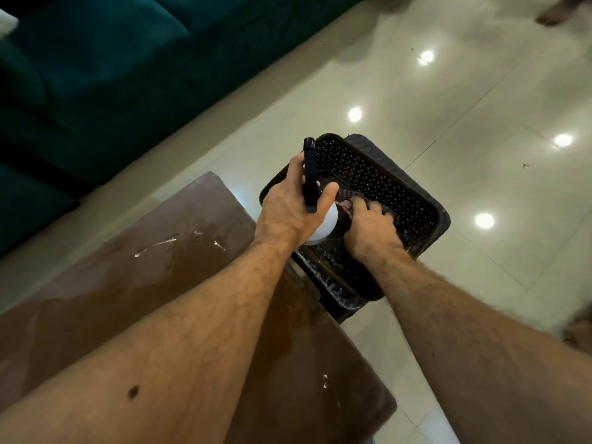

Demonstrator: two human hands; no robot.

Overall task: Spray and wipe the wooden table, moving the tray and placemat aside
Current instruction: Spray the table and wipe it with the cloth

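Observation:
The brown wooden table [179, 251] fills the lower left, its top wet and streaked. My left hand [290, 206] grips a white spray bottle [325, 225] with a black trigger head, held over the table's far corner. Just beyond that corner a dark perforated tray [378, 177] rests on a dark woven stand. My right hand [373, 230] presses down on a purplish cloth [347, 201] inside the tray. No placemat can be made out.
A dark teal sofa [96, 68] runs along the upper left. Glossy beige floor tiles [464, 100] with lamp reflections spread to the right. A person's bare foot [552, 14] shows at the top right, another foot [579, 328] at the right edge.

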